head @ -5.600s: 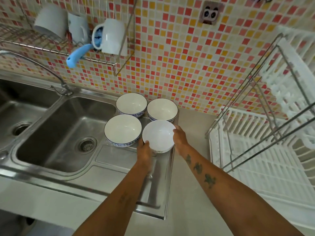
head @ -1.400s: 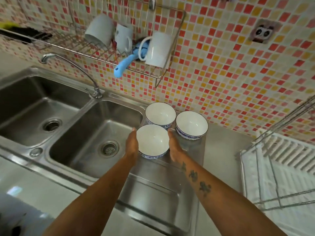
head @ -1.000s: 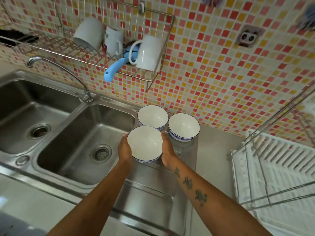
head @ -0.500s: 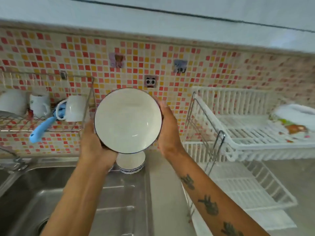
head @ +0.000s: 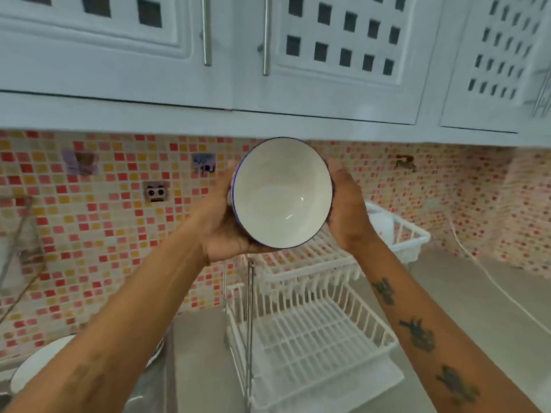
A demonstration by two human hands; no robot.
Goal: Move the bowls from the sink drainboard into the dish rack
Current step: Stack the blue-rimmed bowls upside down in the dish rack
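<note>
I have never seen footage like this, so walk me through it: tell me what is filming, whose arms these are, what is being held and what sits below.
There is no machine here. A person wears a wide-angle camera on the head, so you look out along their own two bare arms. The wide lens bends the edges.

Both hands cup one white bowl with a blue rim, tipped so its empty inside faces the camera: the left hand under and beside it, the right hand on the other side. It is held up in the air in front of the tiled wall.

Below it stands a white two-tier dish rack on the grey counter. At the lower left corner, part of another white bowl shows beside the arm. White cupboards hang above.
</note>
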